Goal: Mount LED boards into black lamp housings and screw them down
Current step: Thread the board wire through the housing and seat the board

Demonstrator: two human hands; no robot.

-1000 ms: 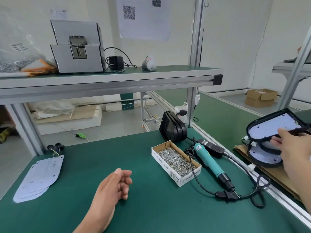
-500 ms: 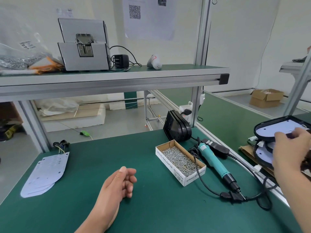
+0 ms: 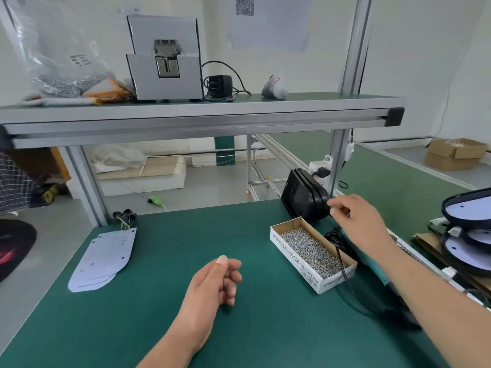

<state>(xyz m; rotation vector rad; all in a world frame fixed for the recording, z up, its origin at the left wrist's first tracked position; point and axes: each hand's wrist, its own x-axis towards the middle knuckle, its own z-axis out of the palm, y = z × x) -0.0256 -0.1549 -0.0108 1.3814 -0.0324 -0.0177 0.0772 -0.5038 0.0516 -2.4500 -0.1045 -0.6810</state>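
At the far right of the green table [image 3: 159, 328], the right hand [image 3: 356, 221] is against the upright black housings [image 3: 303, 197], fingers curled at their edge; whether they pinch it cannot be told. The left hand [image 3: 215, 282] rests near the middle, fingers loosely curled, holding nothing. White boards [image 3: 103, 258] lie at the left.

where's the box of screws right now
In the head view, the screw box sits right of centre on the green table, just in front of the upright black housings and left of the right hand.
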